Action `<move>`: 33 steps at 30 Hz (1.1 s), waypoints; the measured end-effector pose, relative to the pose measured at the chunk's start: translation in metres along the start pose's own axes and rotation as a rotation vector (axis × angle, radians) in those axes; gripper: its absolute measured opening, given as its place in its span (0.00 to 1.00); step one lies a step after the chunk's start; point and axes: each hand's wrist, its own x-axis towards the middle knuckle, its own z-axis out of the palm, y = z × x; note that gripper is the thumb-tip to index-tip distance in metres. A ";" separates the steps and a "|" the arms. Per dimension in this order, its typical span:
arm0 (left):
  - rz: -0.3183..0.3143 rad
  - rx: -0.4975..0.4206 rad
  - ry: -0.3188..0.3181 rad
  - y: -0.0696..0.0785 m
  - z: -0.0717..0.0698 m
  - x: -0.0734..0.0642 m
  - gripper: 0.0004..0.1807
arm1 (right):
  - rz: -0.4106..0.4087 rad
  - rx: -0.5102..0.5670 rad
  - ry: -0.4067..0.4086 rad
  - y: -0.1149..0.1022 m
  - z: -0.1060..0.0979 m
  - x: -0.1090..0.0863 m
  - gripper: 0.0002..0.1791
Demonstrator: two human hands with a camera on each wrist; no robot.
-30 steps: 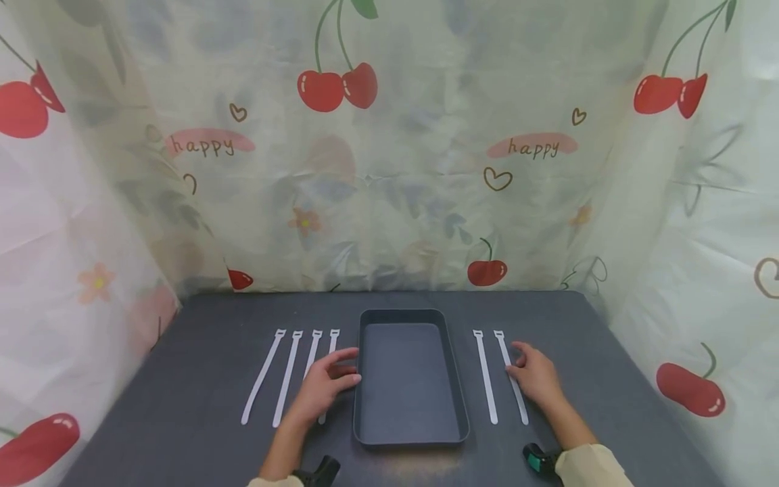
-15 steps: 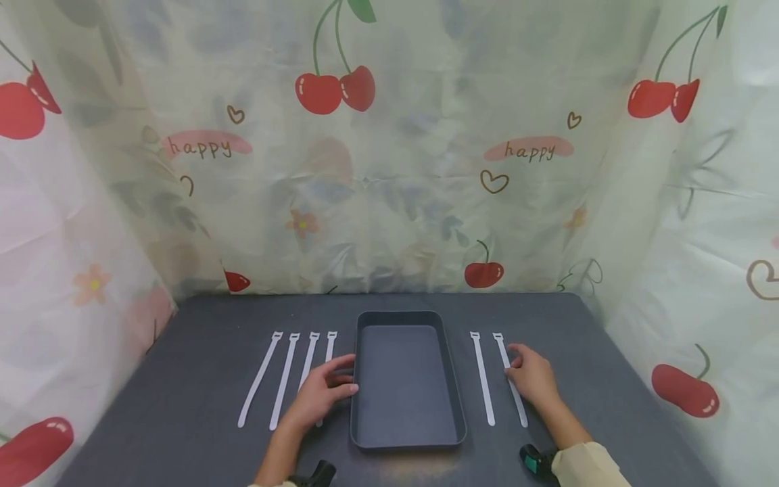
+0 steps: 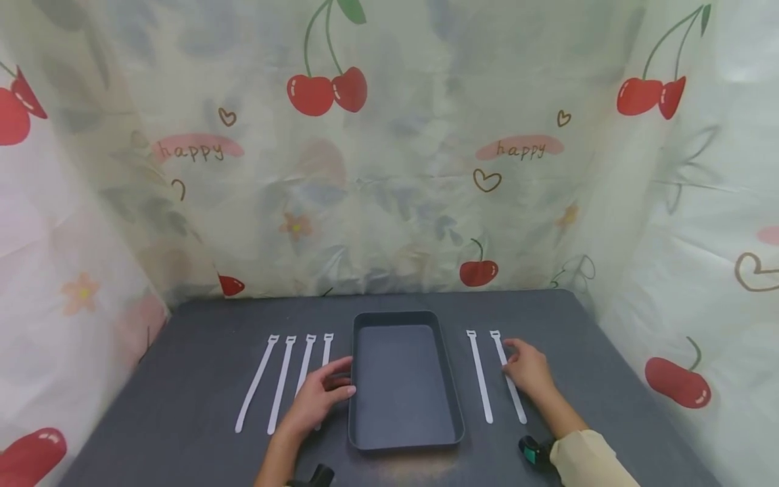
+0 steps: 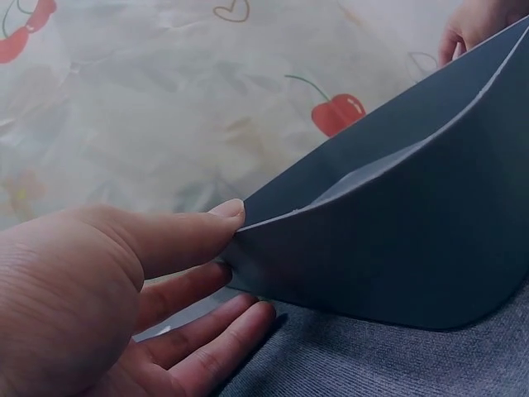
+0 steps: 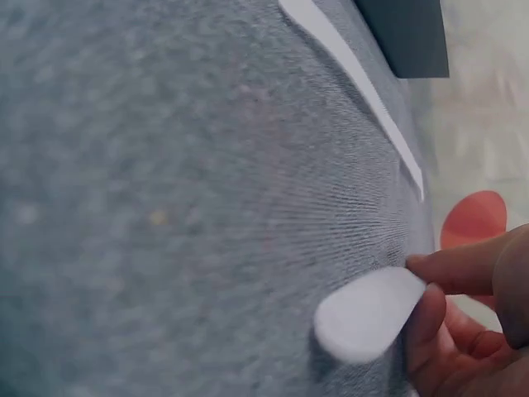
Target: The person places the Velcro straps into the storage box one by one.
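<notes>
A dark grey rectangular tray [image 3: 404,385] sits mid-table. My left hand [image 3: 316,399] touches its left side. In the left wrist view the thumb [image 4: 194,236] lies at the tray's rim, and the other fingers extend loosely against and beneath its outer wall [image 4: 364,265]. On the right, my right hand [image 3: 529,368] pinches the outer white cable tie [image 3: 514,399] by its edge between thumb and forefinger. The right wrist view shows that tie's rounded end [image 5: 364,318] close to the cloth. A second white cable tie [image 3: 481,379] lies between this hand and the tray.
Left of the tray lie several more white cable ties [image 3: 281,385], roughly parallel, the nearest partly behind my left hand. The table [image 3: 195,379] has a dark grey cloth top. A cherry-printed curtain [image 3: 389,203] encloses its back and sides.
The head view shifts slightly, so the scene slides a little to the left. Both hands keep their places, the left at the tray and the right at the outer cable tie.
</notes>
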 end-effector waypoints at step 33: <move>-0.022 0.021 -0.011 0.000 -0.001 -0.001 0.31 | -0.058 0.181 -0.092 -0.015 -0.012 0.007 0.17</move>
